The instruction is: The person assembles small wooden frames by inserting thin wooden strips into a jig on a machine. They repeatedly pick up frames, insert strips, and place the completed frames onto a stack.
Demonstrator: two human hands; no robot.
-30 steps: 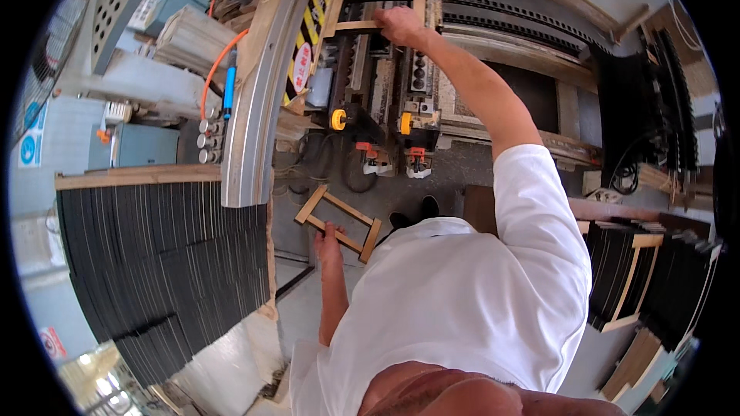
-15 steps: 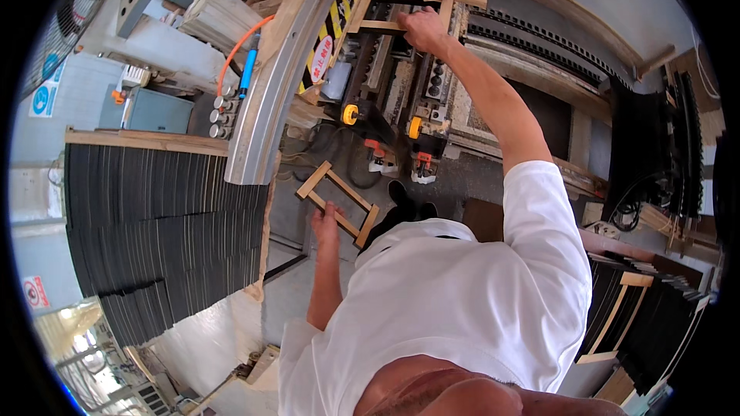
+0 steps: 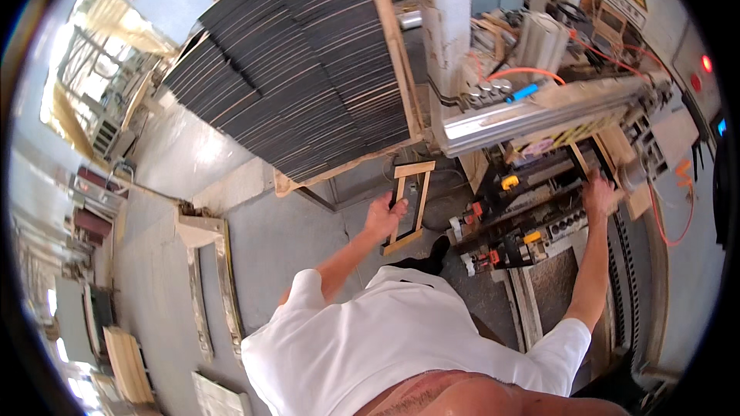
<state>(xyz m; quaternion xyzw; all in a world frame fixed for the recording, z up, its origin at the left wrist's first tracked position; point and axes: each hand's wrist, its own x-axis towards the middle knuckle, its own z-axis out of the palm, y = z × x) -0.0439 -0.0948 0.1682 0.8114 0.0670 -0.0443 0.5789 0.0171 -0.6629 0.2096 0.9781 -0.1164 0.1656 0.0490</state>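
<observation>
The left hand (image 3: 383,218) grips a wooden frame (image 3: 415,169) by one rail, ideally kept steady; the right hand (image 3: 598,197), grip unclear, has a wooden strip (image 3: 577,160) just beside its fingers.

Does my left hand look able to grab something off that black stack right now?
Probably not: the left hand holds a wooden frame, though nothing obvious blocks its way to the black stack.

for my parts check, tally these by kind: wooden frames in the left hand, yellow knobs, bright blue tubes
wooden frame in the left hand: 1
yellow knobs: 2
bright blue tube: 1
total: 4
</observation>
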